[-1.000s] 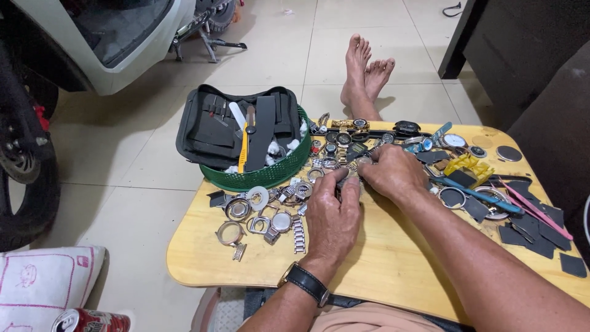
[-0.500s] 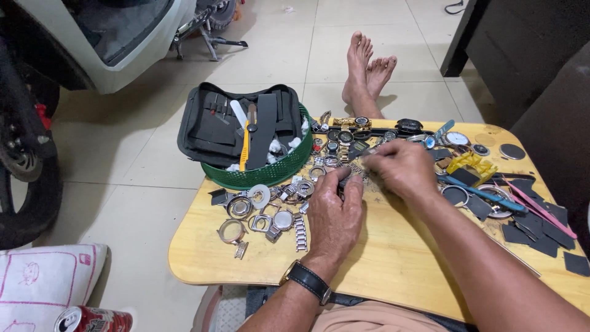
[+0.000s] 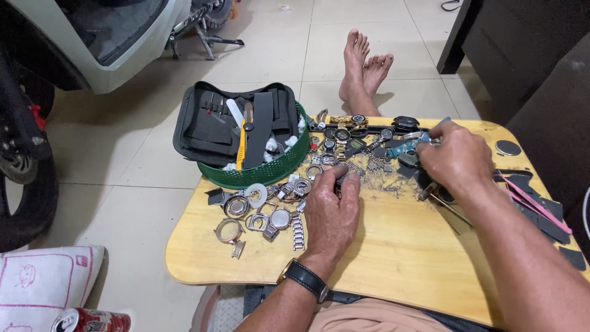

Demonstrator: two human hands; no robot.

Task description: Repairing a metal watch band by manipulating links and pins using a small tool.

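Watch parts point(image 3: 319, 161) lie scattered mid-frame on the wooden table point(image 3: 393, 258). The left hand point(image 3: 332, 209) pins a small piece with closed fingers; the right hand point(image 3: 458, 158), upper right, pinches a blue tool. Steadying the piece seems key.

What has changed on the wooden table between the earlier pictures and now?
The right hand moved away from the left hand, to the right and toward the row of watches at the far edge, where its fingertips touch small parts. The left hand stayed on the small metal piece. The green round basket and loose watch cases did not move.
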